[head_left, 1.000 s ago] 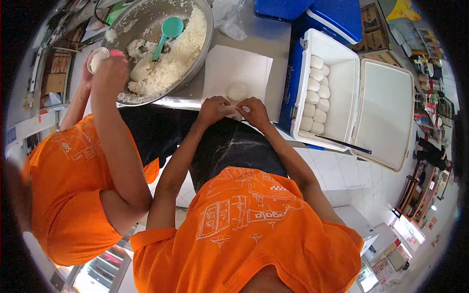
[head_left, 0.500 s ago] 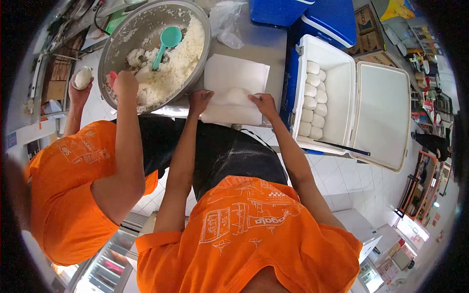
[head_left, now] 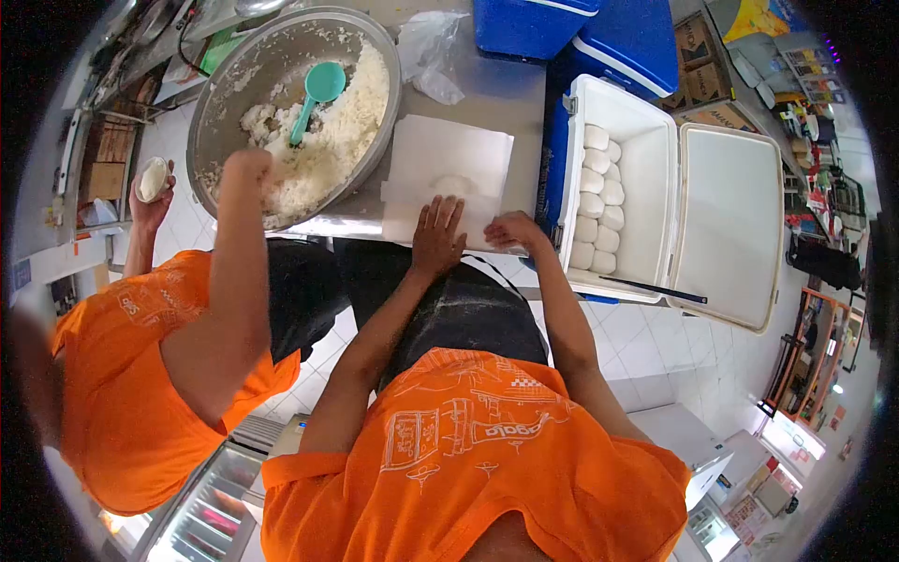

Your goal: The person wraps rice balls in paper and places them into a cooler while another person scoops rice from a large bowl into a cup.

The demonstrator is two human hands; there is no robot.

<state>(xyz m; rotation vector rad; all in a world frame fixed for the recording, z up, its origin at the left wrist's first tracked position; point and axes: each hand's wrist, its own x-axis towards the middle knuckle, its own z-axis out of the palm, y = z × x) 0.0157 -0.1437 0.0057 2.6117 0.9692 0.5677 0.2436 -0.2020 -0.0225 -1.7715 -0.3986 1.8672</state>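
Note:
A white sheet of paper [head_left: 449,145] lies on the metal counter in front of me, its near part folded over a pale rounded lump [head_left: 454,185] that shows faintly through. My left hand [head_left: 439,236] rests flat on the near part of the paper, fingers stretched out just short of the lump. At the paper's near right edge, my right hand [head_left: 513,230] has its fingers curled and pinched on the sheet. The lump's material is hidden by the paper.
Left of the paper stands a large metal bowl [head_left: 208,112] of rice [head_left: 351,126] with a green scoop [head_left: 324,82]. A co-worker's hand [head_left: 248,173] is over it; the other holds a cup of rice [head_left: 153,179]. Right, an opened cooler [head_left: 646,169] holds several white blocks [head_left: 591,204].
My left hand has let go of the paper's left edge and moved right, flat onto the sheet. My right hand has shifted slightly nearer to me. The co-worker's cup has tilted.

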